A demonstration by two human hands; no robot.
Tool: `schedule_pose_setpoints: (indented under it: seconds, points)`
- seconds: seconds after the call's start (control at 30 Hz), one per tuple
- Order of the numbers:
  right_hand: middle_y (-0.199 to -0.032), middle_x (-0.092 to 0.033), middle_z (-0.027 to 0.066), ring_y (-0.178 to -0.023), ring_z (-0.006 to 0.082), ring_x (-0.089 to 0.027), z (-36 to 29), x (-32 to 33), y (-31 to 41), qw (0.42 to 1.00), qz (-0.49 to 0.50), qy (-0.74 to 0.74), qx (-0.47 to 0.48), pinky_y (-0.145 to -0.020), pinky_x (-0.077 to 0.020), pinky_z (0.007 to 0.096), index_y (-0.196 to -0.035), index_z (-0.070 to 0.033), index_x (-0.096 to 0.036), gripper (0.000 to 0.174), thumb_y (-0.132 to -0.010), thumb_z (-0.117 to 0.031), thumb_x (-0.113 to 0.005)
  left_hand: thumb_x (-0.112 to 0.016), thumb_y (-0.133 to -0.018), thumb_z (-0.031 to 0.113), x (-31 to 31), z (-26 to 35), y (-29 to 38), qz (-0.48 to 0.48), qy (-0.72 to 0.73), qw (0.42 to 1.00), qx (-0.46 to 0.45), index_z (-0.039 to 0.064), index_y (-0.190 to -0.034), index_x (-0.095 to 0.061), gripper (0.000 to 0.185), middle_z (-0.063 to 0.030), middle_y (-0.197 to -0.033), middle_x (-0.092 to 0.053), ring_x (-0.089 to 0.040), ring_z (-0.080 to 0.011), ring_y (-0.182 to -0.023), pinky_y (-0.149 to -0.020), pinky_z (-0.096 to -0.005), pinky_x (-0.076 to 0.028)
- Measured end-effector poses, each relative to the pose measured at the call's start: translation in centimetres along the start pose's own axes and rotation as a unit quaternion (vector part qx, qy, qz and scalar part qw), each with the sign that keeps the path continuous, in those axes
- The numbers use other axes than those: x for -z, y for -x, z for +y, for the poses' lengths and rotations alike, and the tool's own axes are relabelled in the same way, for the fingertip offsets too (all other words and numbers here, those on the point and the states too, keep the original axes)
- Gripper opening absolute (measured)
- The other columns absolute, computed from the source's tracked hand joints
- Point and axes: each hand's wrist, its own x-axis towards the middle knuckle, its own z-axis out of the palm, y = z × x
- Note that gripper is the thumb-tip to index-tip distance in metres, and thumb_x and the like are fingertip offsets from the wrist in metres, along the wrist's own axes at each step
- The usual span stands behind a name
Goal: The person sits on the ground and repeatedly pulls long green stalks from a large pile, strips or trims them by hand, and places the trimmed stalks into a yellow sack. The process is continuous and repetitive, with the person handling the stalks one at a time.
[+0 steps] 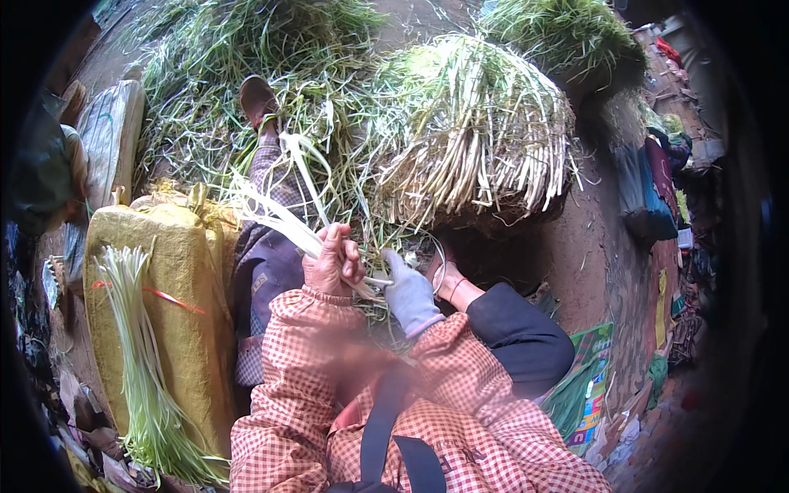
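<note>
My bare left hand (333,262) is closed around several pale, leafy stalks (286,219), whose white strands fan out up and to the left. Close beside it, my right hand (410,293) wears a grey glove; its fingertips are at the lower ends of the stalks, and whether they pinch one cannot be told. A large heap of stalks with whitish stems (474,135) lies ahead to the right. On a yellow woven sack (185,345) to the left rests a bundle of pale stalks (145,357), with a red tie (172,299) by it.
Loose green leaves (203,111) cover the ground ahead, around my outstretched leg. Another green heap (567,37) stands at the upper right. A wooden block (111,142) is beyond the sack. At the left edge part of another person (46,166) shows. A printed sheet (582,388) lies right of my bent knee.
</note>
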Motion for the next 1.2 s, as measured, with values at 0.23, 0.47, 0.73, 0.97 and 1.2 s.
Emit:
schedule_pose_setpoints:
  seconds: [0.23, 0.47, 0.73, 0.97, 1.2]
  points:
    - [-0.068, -0.062, 0.0104, -0.058, 0.0203, -0.058, 4.7, -2.9, -6.8, 0.920, 0.106, -0.365, -0.093, -0.055, -0.0463, 0.0337, -0.101, -0.003, -0.061, 0.026, -0.089, -0.027, -0.057, -0.055, -0.093, 0.029, 0.0, 4.5, -1.0, 0.056, -0.023, 0.992, -0.107, 0.005, -0.097, -0.056, 0.024, 0.0001, -0.053, -0.049, -0.033, -0.0069, -0.032, -0.028, -0.0229, -0.026]
    - [-0.052, -0.034, -0.0073, -0.038, 0.0057, -0.031, 4.6, 3.5, -6.1, 0.698, 0.127, -0.671, -0.216, -0.032, -0.0227, 0.0225, -0.104, -0.008, -0.052, 0.041, -0.090, -0.046, -0.052, -0.044, -0.097, 0.031, 1.6, 7.7, -2.4, -0.010, 0.096, 0.969, -0.228, 0.005, -0.106, -0.051, 0.028, -0.0027, -0.061, -0.056, -0.043, -0.0073, -0.037, -0.031, -0.0219, -0.037]
    - [-0.092, -0.061, 0.0067, -0.081, 0.0136, -0.057, -3.4, -1.8, -7.0, 0.723, -0.001, -0.688, -0.069, -0.068, -0.0488, 0.0274, -0.116, -0.003, -0.055, 0.049, -0.090, -0.045, -0.052, -0.054, -0.093, 0.021, -1.0, 0.5, -2.3, -0.004, 0.083, 0.988, -0.132, 0.006, -0.117, -0.046, 0.029, -0.0124, -0.076, -0.060, -0.054, -0.0159, -0.049, -0.046, -0.0367, -0.051]
    - [-0.126, -0.053, 0.0185, -0.104, 0.0234, -0.056, 1.8, -4.3, -16.2, 0.903, -0.054, -0.400, -0.148, -0.090, -0.0457, 0.0315, -0.138, 0.002, -0.032, 0.064, -0.086, -0.024, -0.060, -0.057, -0.088, 0.004, -1.3, 2.5, -2.9, 0.029, -0.013, 0.967, -0.254, 0.005, -0.120, -0.047, 0.034, -0.0152, -0.093, -0.057, -0.048, -0.0094, -0.046, -0.038, -0.0252, -0.048]
    - [-0.094, -0.060, 0.0155, -0.060, 0.0191, -0.060, 3.7, -4.8, -28.0, 0.836, 0.086, -0.470, -0.271, -0.040, -0.0465, 0.0257, -0.123, 0.006, -0.040, 0.064, -0.079, -0.030, -0.070, -0.036, -0.100, 0.028, 0.7, 2.5, -2.7, -0.083, 0.113, 0.990, 0.010, 0.007, -0.137, -0.029, 0.042, 0.0004, -0.055, -0.049, -0.036, -0.0065, -0.033, -0.034, -0.0244, -0.037]
